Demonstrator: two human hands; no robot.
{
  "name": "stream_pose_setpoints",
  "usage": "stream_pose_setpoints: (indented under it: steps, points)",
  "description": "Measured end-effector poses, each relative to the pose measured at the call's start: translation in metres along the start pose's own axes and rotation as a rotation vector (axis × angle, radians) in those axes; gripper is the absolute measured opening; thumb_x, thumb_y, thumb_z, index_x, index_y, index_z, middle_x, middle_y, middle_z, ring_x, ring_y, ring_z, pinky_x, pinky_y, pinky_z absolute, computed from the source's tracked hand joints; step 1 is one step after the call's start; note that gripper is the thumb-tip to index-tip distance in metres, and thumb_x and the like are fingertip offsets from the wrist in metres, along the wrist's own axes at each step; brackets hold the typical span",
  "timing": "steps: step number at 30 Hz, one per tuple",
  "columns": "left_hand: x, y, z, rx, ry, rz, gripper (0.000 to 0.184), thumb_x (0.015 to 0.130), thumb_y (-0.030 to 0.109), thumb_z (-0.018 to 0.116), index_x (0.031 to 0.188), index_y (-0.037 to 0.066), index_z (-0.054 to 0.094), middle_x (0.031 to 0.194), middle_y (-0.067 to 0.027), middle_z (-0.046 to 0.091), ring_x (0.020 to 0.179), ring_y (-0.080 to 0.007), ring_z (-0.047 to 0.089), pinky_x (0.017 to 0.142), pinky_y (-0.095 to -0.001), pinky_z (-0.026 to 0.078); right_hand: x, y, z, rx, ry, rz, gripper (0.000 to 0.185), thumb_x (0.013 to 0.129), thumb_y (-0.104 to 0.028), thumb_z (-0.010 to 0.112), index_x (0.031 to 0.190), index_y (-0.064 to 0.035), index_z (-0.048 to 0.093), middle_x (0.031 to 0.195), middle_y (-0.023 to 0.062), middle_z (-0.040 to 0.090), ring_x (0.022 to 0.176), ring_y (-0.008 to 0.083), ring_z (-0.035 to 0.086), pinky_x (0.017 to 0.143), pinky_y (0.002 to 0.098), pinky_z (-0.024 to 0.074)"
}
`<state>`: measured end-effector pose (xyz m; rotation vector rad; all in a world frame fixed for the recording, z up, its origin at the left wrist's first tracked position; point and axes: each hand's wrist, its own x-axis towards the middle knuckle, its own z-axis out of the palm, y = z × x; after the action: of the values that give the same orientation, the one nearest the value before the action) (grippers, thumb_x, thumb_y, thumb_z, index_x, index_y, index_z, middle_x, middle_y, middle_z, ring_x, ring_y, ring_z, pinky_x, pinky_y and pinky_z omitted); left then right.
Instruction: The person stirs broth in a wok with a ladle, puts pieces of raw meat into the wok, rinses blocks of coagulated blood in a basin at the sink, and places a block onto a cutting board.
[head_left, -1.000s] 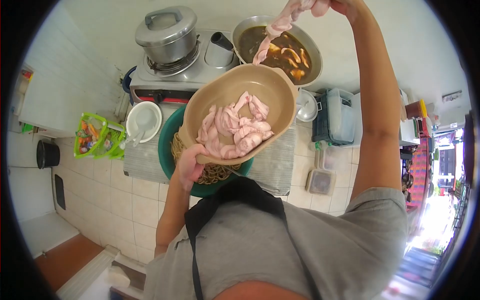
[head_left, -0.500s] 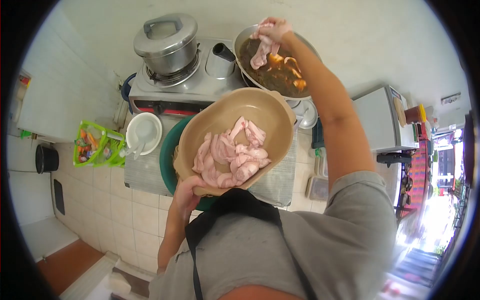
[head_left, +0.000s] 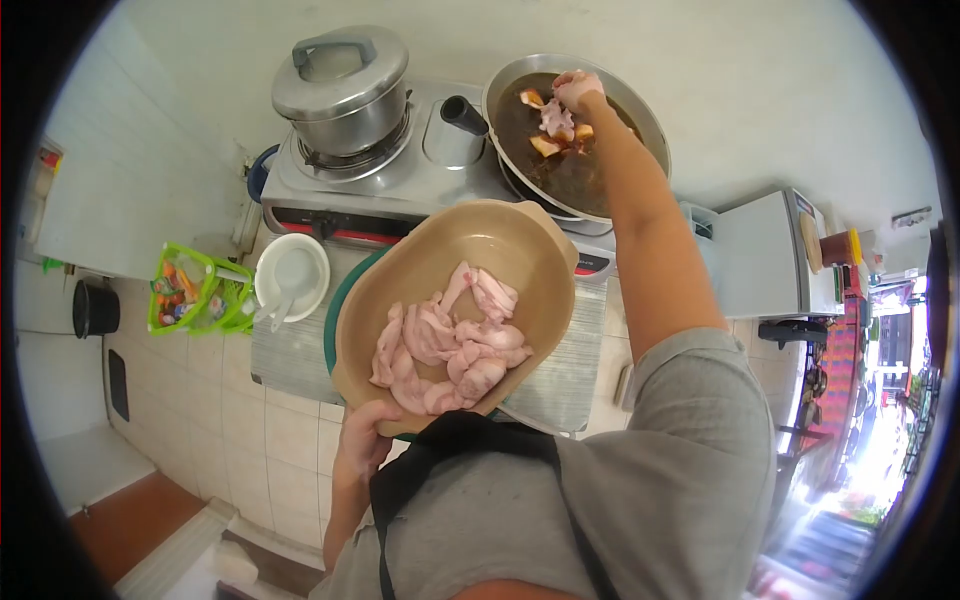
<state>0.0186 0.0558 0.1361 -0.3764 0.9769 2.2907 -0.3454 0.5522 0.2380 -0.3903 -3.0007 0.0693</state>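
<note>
Raw, pale pink chicken pieces [head_left: 455, 345] lie heaped in the lower part of a tan oval basin [head_left: 500, 235], which tilts in front of my body. My left hand [head_left: 368, 435] grips the basin's near left rim. Over a wide metal pan [head_left: 650, 115] of dark brown liquid [head_left: 560, 180], my right hand [head_left: 578, 90] has its fingers closed at the top of a raw chicken piece [head_left: 557, 120]. That piece hangs down to the liquid's surface. Orange-brown pieces [head_left: 546, 146] float around it. My fingertips are partly hidden.
A lidded pot [head_left: 345, 95] sits on the left burner of the steel stove [head_left: 440, 185]. Beneath the basin shows a green tub [head_left: 333, 335]. To the left are a white bowl [head_left: 265, 280] with a ladle [head_left: 288, 285] and a green basket [head_left: 205, 290]. A black apron [head_left: 455, 430] touches the basin.
My right hand has lowered the chicken piece from above the pan to the liquid. The basin has shifted slightly left and toward me in view, still in my left hand.
</note>
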Motion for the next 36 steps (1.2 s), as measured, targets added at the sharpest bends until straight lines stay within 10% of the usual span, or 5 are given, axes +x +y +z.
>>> stream_pose_setpoints:
  steps: [10,16,20,25,36]
  points:
    - [0.004,-0.009,-0.013,-0.009,0.010,0.055,0.060,0.069,-0.005,0.056,0.128,0.000,0.046,0.116,-0.0108,0.056,0.104,-0.0235,0.059,0.087,-0.0333,0.050,-0.033,0.017,-0.060,0.256,0.282,-0.017,0.026,0.086,-0.022,0.060,0.108,-0.0119,0.068,0.101,0.0095,0.071,0.094,0.0218,0.068,0.085,0.0321,0.0527]
    - [0.008,-0.004,-0.006,0.003,-0.026,0.077,0.064,0.071,-0.003,0.055,0.133,0.001,0.042,0.124,-0.0102,0.053,0.113,-0.0236,0.055,0.095,-0.0346,0.046,-0.229,-0.086,-0.131,0.794,-0.508,-0.397,0.031,0.089,-0.028,0.066,0.106,-0.0020,0.065,0.091,0.0074,0.067,0.084,0.0127,0.065,0.075,0.0262,0.0532]
    - [0.016,-0.003,0.004,0.010,-0.178,0.193,0.065,0.071,-0.003,0.053,0.135,0.000,0.041,0.127,-0.0115,0.052,0.116,-0.0245,0.054,0.098,-0.0354,0.045,-0.309,-0.114,-0.060,0.262,-0.414,-0.842,0.091,0.071,-0.054,0.075,0.142,-0.0094,0.039,0.123,0.0219,0.053,0.102,0.0334,0.061,0.089,0.0420,0.0495]
    - [0.022,-0.007,0.006,0.014,-0.175,0.182,0.064,0.071,-0.004,0.052,0.134,-0.001,0.041,0.127,-0.0123,0.052,0.117,-0.0254,0.053,0.098,-0.0363,0.044,-0.360,-0.150,-0.042,0.097,-0.671,-0.565,0.125,0.052,-0.062,0.081,0.151,-0.0178,0.018,0.138,0.0216,0.033,0.115,0.0451,0.050,0.095,0.0449,0.0454]
    - [0.036,-0.015,0.000,0.060,-0.205,0.077,0.053,0.075,0.002,0.049,0.127,0.000,0.048,0.119,-0.0111,0.057,0.104,-0.0255,0.060,0.080,-0.0410,0.053,-0.377,-0.156,0.014,0.244,-0.496,-0.671,0.063,0.066,-0.023,0.072,0.126,-0.0258,0.053,0.127,0.0144,0.046,0.109,0.0393,0.055,0.091,0.0436,0.0476]
